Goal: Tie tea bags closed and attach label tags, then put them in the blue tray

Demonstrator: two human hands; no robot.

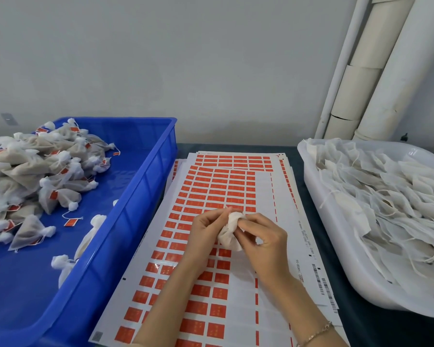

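A white mesh tea bag [229, 231] is held over the label sheets between both hands. My left hand [206, 236] pinches its left side and my right hand [263, 240] pinches its gathered top from the right. Sheets of red label tags [211, 196] lie flat under the hands in the middle of the table. The blue tray [145, 186] stands on the left, holding a heap of tied tea bags [35, 176] with red tags on strings.
A white tub [336, 234] on the right holds several untied flat tea bags [391, 201] with loose strings. A few tied bags lie against the blue tray's right wall. White pipes [371, 71] run up the back wall at the right.
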